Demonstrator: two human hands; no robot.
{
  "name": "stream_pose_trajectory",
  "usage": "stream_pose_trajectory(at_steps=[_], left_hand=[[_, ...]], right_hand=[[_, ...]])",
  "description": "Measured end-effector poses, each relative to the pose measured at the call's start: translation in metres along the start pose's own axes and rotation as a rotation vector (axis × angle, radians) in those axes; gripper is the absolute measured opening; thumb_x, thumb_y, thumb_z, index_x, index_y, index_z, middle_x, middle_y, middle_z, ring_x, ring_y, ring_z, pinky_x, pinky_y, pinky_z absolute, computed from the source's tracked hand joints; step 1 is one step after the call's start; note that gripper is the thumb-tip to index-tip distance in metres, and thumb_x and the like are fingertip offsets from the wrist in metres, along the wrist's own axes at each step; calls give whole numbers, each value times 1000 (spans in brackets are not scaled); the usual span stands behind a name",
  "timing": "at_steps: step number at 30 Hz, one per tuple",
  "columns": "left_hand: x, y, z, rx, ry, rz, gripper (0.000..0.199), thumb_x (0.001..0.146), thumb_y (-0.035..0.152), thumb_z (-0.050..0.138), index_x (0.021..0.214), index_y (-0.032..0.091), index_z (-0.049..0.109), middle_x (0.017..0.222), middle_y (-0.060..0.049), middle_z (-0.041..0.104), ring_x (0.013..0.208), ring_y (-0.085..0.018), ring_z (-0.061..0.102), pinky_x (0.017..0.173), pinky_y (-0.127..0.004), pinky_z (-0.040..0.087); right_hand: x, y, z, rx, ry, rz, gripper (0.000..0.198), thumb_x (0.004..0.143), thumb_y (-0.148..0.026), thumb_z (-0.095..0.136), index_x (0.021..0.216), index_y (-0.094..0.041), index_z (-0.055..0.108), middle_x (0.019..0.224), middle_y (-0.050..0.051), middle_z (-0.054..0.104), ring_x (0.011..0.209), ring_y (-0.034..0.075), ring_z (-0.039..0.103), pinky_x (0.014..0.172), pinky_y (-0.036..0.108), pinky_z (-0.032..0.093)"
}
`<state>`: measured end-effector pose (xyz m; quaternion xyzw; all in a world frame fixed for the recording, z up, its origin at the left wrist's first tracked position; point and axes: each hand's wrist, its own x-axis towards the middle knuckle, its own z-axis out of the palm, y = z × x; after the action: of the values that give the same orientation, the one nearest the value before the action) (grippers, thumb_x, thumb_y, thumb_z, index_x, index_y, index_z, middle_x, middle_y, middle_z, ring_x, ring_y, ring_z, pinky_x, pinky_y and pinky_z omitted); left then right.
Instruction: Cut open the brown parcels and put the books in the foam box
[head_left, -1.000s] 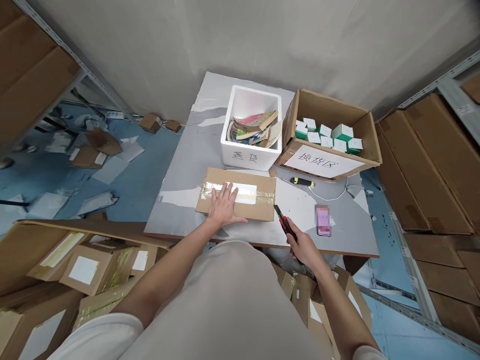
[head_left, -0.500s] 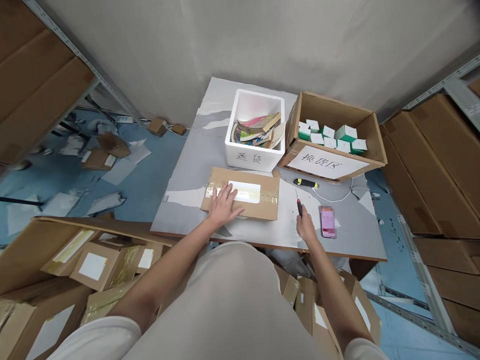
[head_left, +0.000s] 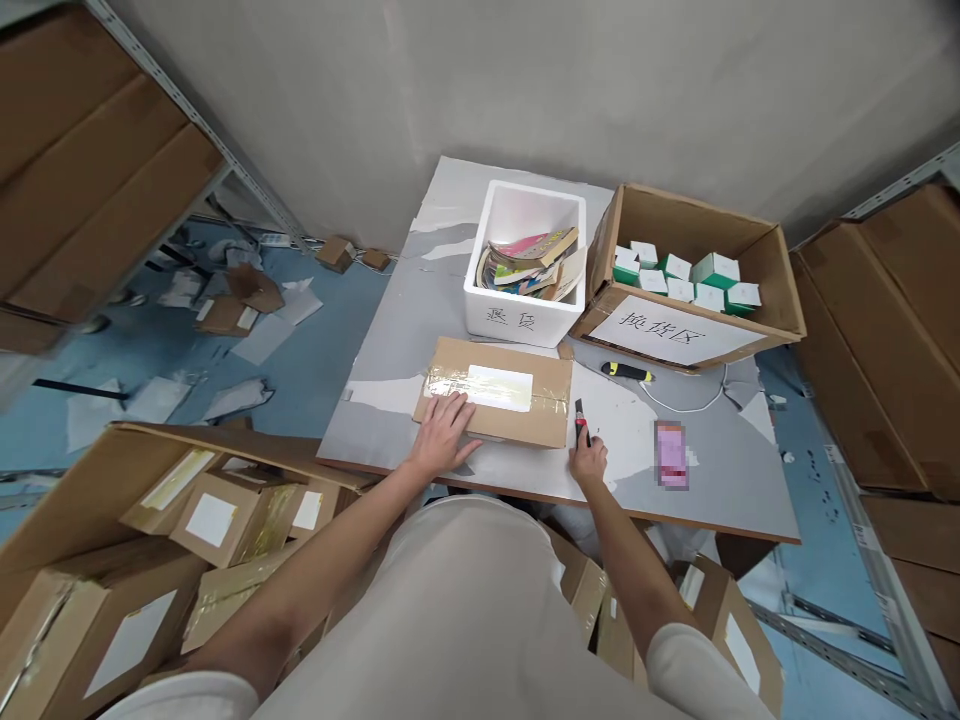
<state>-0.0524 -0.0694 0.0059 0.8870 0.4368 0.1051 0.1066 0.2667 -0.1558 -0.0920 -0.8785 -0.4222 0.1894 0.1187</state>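
Note:
A taped cardboard box [head_left: 551, 400] with a white label lies near the front of the grey table [head_left: 397, 310]. My left hand [head_left: 444, 435] rests on the box's near left part, fingers stretched out and a little spread. Just off its right end, my right hand [head_left: 589, 460] is closed around a red and black utility knife [head_left: 581, 425], which points away from me. A phone [head_left: 671, 455] lies to the right of that hand. Behind it is a second cutter [head_left: 627, 371], black and yellow, beside a white cable.
Behind the box stand a white foam bin [head_left: 501, 318] of books and a large carton [head_left: 784, 290] with several green-and-white boxes. A big open carton [head_left: 225, 435] of parcels is at my left. Shelves [head_left: 847, 520] flank both sides; papers [head_left: 266, 338] litter the blue floor.
My right hand has brought the utility knife left, closer to the box's right end. My left hand has slid slightly toward the box's near edge. The whole view has shifted a little.

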Motion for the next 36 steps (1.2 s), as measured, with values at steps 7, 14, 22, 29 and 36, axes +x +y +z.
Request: stream_pose_trajectory(at_steps=[7, 14, 22, 29, 36], left_hand=[[3, 3, 1, 24, -3, -15, 67, 81, 57, 51, 133, 14, 49, 139, -19, 49, 134, -34, 37, 113, -52, 19], [14, 11, -2, 81, -39, -45, 78, 73, 64, 59, 137, 21, 45, 136, -18, 50, 128, -36, 42, 111, -53, 21], [17, 10, -2, 139, -73, -44, 86, 66, 63, 68, 137, 20, 47, 132, -16, 53, 124, -34, 44, 106, -49, 28], [12, 12, -2, 121, -74, -67, 94, 64, 62, 71, 141, 19, 42, 141, -19, 46, 131, -35, 37, 110, -54, 20], [7, 14, -3, 108, -93, -86, 99, 60, 64, 72, 142, 18, 40, 154, -20, 25, 141, -38, 22, 112, -55, 16]], right_hand=[[31, -102, -75, 45, 102, -616, 74, 89, -52, 42, 151, -18, 19, 148, 19, 28, 138, 33, 24, 109, 52, 24], [40, -178, -70, -343, -168, -825, 82, 85, -63, 45, 151, -19, 24, 155, 20, 22, 141, 38, 17, 111, 57, 10], [36, -179, -64, -621, -34, -941, 65, 92, -48, 45, 149, -20, 30, 150, 25, 32, 136, 43, 29, 105, 62, 24], [37, -195, -97, -643, -123, -978, 44, 100, -33, 24, 131, -13, 48, 129, 22, 57, 119, 30, 55, 93, 40, 44], [96, -227, -130, -506, 65, -750, 37, 97, -29, 40, 130, -14, 48, 119, 20, 62, 111, 30, 59, 93, 42, 42]])
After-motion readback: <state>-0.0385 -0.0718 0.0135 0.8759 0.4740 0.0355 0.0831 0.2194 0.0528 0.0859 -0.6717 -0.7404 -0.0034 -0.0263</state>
